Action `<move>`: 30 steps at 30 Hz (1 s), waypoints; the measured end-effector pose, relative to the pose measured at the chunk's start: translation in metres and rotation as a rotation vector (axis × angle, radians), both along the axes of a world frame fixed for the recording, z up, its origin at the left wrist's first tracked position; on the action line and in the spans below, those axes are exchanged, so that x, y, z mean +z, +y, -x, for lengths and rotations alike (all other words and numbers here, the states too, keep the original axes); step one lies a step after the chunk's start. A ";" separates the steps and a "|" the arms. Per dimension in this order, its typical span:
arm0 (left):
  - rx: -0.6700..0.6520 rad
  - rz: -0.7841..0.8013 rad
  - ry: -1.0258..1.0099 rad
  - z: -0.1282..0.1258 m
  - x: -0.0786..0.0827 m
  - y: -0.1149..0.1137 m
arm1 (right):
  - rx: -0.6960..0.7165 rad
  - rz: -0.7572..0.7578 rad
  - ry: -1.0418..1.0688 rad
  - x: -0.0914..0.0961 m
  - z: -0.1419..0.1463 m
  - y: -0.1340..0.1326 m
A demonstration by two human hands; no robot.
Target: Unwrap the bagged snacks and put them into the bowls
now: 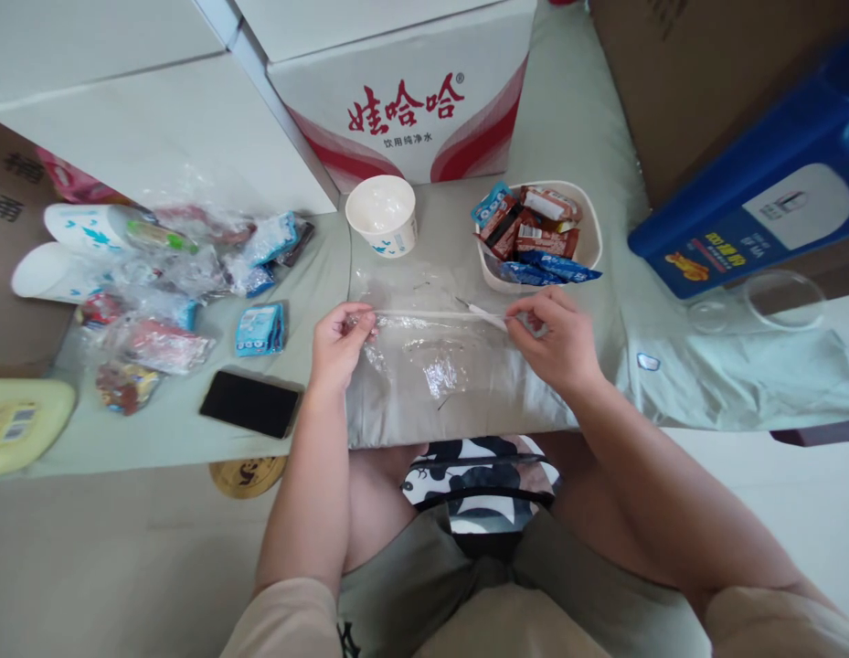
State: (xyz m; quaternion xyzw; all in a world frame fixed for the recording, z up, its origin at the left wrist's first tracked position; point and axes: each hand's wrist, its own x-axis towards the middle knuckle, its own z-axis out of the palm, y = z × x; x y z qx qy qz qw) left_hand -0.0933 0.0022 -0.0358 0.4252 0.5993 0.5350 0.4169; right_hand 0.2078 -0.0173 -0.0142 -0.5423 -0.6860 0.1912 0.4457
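Note:
A clear zip bag [424, 352] lies flat on the pale green table cover [567, 137] in front of me. My left hand [336, 345] pinches the left end of the bag's white zip strip. My right hand [557, 340] pinches the right end of the same strip, by its slider. Both hands are closed on the bag. Just beyond stand a white paper cup [383, 215] and a white bowl [592, 239] heaped with wrapped snacks [530, 233].
A black phone [251, 403] lies left of the bag, near a small blue packet [260, 329]. Several filled clear bags [156, 274] and lying paper cups [68, 247] crowd the left. A white carton with red print [410, 100] stands behind, a blue box [759, 192] at the right.

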 end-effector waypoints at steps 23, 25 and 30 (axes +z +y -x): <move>-0.064 0.224 -0.148 -0.012 0.023 -0.007 | 0.399 0.881 0.672 0.027 -0.016 -0.001; -0.148 0.293 -0.100 -0.019 0.027 -0.009 | 0.326 0.821 0.728 0.021 -0.008 0.000; -0.402 0.323 0.063 -0.040 0.032 -0.009 | 0.455 0.959 0.690 0.012 0.024 -0.009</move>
